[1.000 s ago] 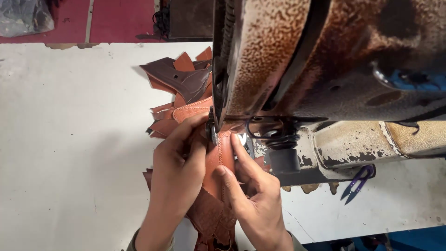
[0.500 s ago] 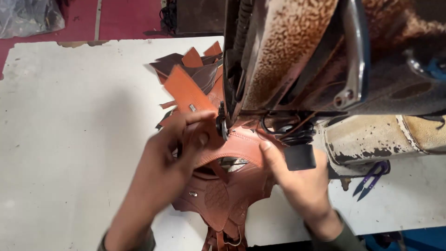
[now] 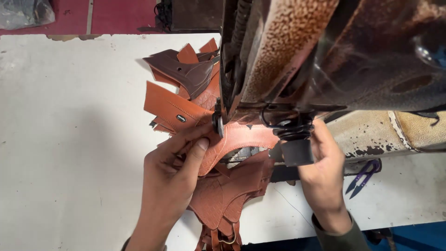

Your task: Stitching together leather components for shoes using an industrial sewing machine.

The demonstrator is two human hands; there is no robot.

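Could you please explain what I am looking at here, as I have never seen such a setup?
The picture comes from a camera on the person's head, looking down at a white table. The big rusty shape at top right is an old sewing machine. The left hand presses a curved tan leather piece flat by the machine's foot. The right hand reaches to a black knob on the machine; whether it grips it I cannot tell. More leather pieces are piled behind, and purple snips lie at right.
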